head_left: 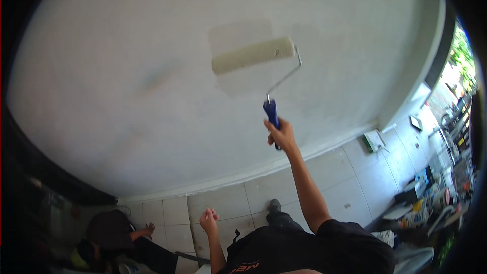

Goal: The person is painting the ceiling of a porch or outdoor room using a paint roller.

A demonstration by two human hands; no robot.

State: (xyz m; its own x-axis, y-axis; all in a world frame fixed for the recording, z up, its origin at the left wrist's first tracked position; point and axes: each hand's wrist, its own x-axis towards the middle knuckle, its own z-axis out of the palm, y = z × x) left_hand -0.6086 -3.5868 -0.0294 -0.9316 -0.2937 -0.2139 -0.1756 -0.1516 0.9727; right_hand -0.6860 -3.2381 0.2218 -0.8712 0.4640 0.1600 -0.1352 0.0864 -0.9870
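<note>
Roller on the wall, upper centre of the frame

Right hand (282, 135), just right of the frame's centre, is wrapped in a fist around the blue handle of a paint roller (253, 55). The roller's pale sleeve lies flat against the white wall (111, 71), over a slightly darker painted patch. Left hand (208, 220), low in the frame, hangs free with fingers loosely curled, holding nothing. Below lies a tiled floor (350, 177). At lower left another person (109, 233) crouches by the wall's foot.

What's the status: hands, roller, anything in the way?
Right hand shut on paint roller handle, roller sleeve on wall. Left hand free, loosely curled. Another person crouched low left, apart from the roller.
</note>
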